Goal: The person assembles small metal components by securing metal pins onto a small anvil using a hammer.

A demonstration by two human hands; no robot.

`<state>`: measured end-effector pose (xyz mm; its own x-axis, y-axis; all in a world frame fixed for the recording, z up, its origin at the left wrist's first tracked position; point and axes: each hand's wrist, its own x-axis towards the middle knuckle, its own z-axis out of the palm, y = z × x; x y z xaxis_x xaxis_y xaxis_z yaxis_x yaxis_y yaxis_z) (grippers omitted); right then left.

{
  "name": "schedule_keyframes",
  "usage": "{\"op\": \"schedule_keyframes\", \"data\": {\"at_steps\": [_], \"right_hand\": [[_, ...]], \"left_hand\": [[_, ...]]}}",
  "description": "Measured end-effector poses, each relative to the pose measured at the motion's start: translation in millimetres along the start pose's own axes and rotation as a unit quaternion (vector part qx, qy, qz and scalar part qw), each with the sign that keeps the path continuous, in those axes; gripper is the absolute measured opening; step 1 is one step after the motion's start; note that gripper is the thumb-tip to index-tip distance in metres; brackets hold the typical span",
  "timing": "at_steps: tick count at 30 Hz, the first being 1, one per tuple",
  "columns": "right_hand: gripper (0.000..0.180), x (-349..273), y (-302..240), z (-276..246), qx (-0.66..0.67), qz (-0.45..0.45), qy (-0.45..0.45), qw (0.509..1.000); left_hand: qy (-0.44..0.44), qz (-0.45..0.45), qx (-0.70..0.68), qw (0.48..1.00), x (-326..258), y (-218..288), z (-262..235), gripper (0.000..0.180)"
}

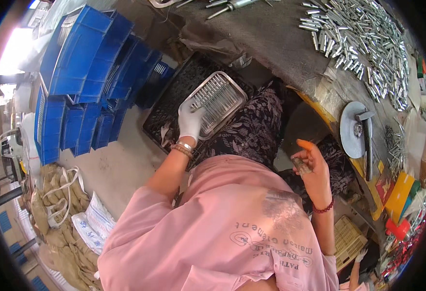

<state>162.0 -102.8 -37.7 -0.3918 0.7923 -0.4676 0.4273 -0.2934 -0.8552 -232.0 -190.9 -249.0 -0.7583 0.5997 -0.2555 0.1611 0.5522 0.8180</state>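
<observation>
My left hand (190, 122) wears a white glove. It rests at the left edge of a shallow metal tray (221, 75), its fingers spread over the rim and the nearest rods. Thin silvery metal rods (219, 103) lie side by side in that tray. Over by the bench edge, my right hand (316, 175) is raised in the air, thumb and index finger apart. An orange cover sits on the index finger, and a worn greyish wrap shows at the thumb. Between these fingers I see no part held.
Beneath the tray is a black plastic crate (155, 114). Blue bins (77, 58) stand stacked at the left. On the bench lie a big heap of metal pins (363, 46) and a round metal plate (351, 143) with a hammer (368, 145). Brown sacks (60, 233) lie lower left.
</observation>
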Motion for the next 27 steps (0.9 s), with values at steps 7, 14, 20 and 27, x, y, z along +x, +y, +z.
{"op": "schedule_keyframes", "data": {"at_steps": [7, 14, 20, 27], "right_hand": [[0.054, 5, 8, 6, 0.0, 0.015, -0.027, 1.0], [0.054, 6, 5, 6, 0.002, 0.02, -0.038, 0.999], [0.049, -4, 11, 1, 0.014, 0.015, -0.012, 1.0], [0.039, -11, 0, -7, -0.016, -0.035, 0.007, 0.999]], "left_hand": [[0.033, -0.141, -0.035, 0.989, 23, -47, -6, 0.052], [0.057, -0.124, 0.137, 0.981, 37, -59, 4, 0.053], [0.09, 0.02, 0.17, 0.981, 34, -20, 1, 0.051], [0.079, 0.188, -0.043, 0.978, 17, 202, -7, 0.021]]}}
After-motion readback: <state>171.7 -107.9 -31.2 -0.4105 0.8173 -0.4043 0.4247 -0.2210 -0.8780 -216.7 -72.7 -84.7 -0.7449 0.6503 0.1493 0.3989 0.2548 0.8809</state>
